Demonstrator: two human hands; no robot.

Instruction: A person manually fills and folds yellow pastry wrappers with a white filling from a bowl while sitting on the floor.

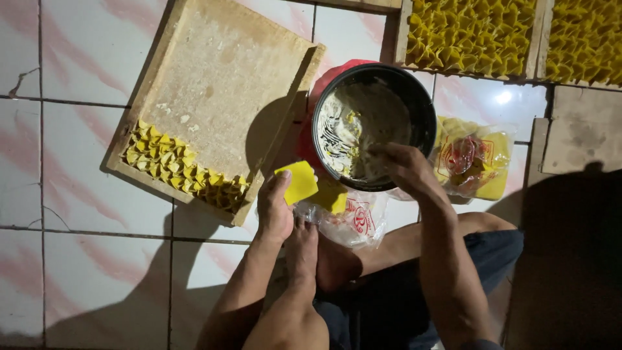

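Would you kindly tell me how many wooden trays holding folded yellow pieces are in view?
3: one tray left of the bowl, two at the top right, both cut off by the frame.

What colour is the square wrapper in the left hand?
Bright yellow: the square wrapper held in the left hand, seen in the head view.

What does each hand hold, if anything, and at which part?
The left hand holds a yellow square wrapper by its lower left edge. The right hand reaches into the black bowl; whether it grips anything cannot be told.
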